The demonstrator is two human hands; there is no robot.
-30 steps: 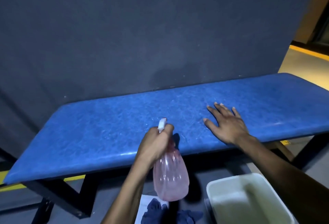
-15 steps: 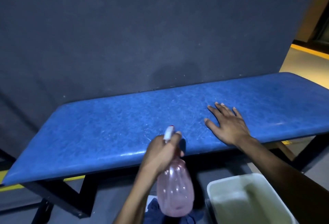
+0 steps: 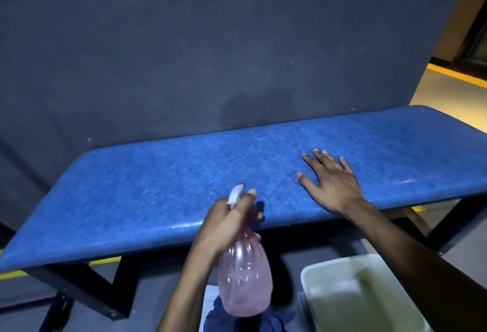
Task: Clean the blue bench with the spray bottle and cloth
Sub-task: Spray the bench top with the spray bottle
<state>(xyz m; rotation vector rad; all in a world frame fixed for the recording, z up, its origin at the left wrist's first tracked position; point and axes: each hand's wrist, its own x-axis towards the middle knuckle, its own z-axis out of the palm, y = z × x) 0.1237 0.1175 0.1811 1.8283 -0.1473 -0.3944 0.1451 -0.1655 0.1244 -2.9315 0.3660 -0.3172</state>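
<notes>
A long blue bench (image 3: 147, 189) runs across the view in front of a dark wall. My left hand (image 3: 226, 223) grips the neck of a pink translucent spray bottle (image 3: 245, 279) with a white nozzle, held at the bench's front edge, nozzle pointing over the seat. My right hand (image 3: 332, 181) rests flat on the bench to the right, fingers spread. A dark blue cloth (image 3: 250, 318) lies on the floor below the bottle, partly hidden by it.
A white plastic tub (image 3: 326, 273) stands on the floor at the lower right, beside the cloth. The bench has a black metal frame (image 3: 87, 284). A dark wall (image 3: 210, 41) stands right behind the bench. Yellow floor stripes show at far right.
My left hand and the spray bottle have drifted slightly right and down along the bench's front edge. My right hand has stayed flat on the bench.
</notes>
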